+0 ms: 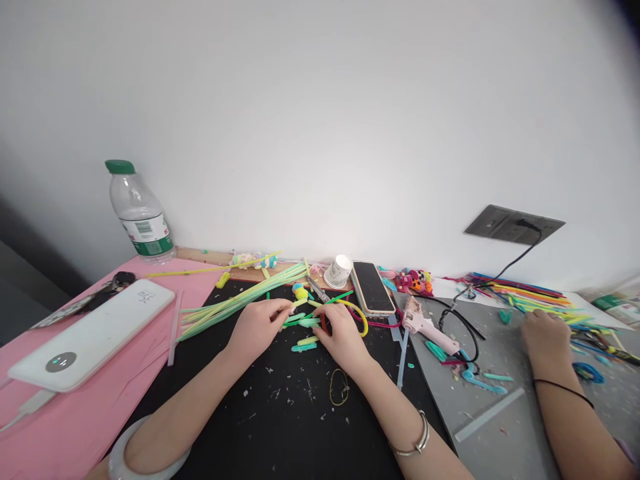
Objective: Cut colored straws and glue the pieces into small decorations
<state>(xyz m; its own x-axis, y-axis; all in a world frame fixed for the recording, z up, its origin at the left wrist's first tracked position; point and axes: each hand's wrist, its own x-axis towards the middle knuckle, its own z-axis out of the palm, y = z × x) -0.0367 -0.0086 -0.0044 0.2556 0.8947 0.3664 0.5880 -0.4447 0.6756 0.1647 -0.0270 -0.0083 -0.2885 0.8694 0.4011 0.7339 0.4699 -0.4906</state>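
My left hand (259, 327) pinches a short pale yellow pipe cleaner piece (299, 303) between thumb and fingertips. Close by on the right, my right hand (344, 337) has its fingers curled in on a light green pipe cleaner piece (309, 322). More short green pieces lie between the two hands, partly covered by the fingers. A small yellow and blue fuzzy figure (300, 291) sits just beyond my fingertips. Nearer to me, a short yellow-green piece (305, 343) rests on the black mat (280, 420). Scissors (317, 289) lie behind my right hand.
Long pipe cleaners (240, 300) lie left. Behind stand a paper cup (339, 271) and a phone (373, 287). A corded glue gun (425, 327) lies right, near another person's hand (546, 340). A power bank (95, 333) and bottle (143, 213) are on the left.
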